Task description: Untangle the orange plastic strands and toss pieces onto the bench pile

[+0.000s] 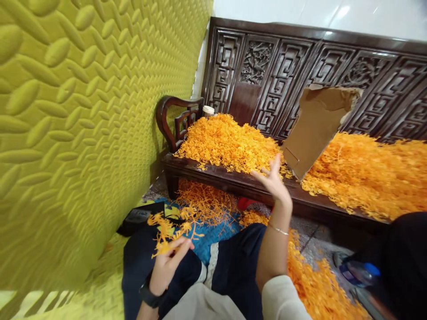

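My left hand, low over my lap, pinches a branching cluster of orange plastic-looking pieces with thin stems. Its fingers are closed on the cluster near the stem ends. My right hand is raised in front of the dark wooden bench, fingers spread, and nothing shows in it. Behind it on the bench seat is a big heap of small orange pieces. Thin bare orange stems lie piled below the bench's front edge.
A cardboard sheet leans on the carved bench back, beside another orange heap. Loose orange pieces cover the floor at right, near a bottle with a blue cap. A textured yellow wall rises at left. A person in dark clothing is at far right.
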